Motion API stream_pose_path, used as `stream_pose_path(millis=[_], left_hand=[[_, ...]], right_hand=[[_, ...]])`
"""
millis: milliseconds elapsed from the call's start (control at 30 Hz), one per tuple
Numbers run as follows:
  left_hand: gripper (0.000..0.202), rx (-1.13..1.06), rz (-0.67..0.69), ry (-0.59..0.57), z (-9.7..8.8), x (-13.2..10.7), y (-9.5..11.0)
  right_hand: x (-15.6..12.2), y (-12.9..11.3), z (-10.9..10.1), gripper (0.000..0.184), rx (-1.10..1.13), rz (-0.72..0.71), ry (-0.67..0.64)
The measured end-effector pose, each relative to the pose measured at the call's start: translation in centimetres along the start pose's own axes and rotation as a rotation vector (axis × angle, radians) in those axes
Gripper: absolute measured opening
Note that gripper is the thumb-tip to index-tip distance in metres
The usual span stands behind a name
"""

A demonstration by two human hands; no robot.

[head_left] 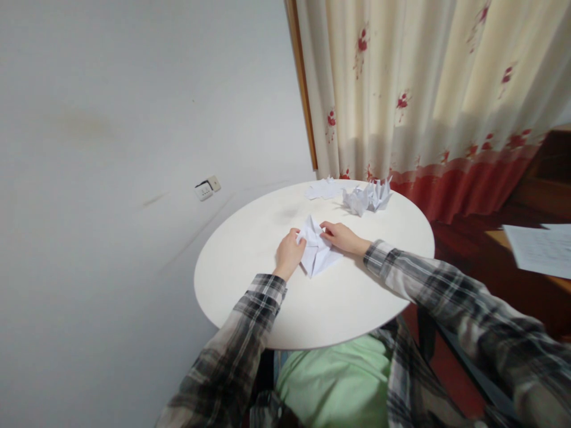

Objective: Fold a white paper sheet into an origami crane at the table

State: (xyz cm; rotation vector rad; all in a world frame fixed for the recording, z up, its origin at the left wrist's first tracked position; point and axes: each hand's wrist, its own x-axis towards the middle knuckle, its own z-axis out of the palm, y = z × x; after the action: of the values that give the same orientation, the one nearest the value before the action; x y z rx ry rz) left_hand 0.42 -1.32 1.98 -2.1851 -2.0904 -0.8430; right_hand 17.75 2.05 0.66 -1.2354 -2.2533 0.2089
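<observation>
Just below the centre of the frame, a folded white paper [316, 254] sits between the two hands over a round white table [241, 273]. The left hand [289, 254] pinches its left edge between thumb and fingers; the right hand [344, 238] grips its upper right edge, fingers covering a bit of it. Beyond, toward the upper right of the tabletop, stand pointed paper figures [366, 197], well apart from the hands, with flatter white paper [322, 189] near their left. A flowered curtain [414, 77] fills the upper right; written sheets [542, 249] lie at the right edge.
</observation>
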Motion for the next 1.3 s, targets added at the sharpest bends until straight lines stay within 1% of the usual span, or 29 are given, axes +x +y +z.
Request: stream_pose_path(millis=[533, 1300], left_hand=[[0.024, 0.007, -0.002, -0.003, -0.15, -0.09, 0.19], [0.023, 0.003, 0.035, 0.030, 0.51, 0.20, -0.40]], right_hand=[[-0.19, -0.27, -0.43, 0.024, -0.031, -0.007, -0.009], [-0.26, -0.44, -0.84, 0.025, 0.005, -0.007, -0.031]])
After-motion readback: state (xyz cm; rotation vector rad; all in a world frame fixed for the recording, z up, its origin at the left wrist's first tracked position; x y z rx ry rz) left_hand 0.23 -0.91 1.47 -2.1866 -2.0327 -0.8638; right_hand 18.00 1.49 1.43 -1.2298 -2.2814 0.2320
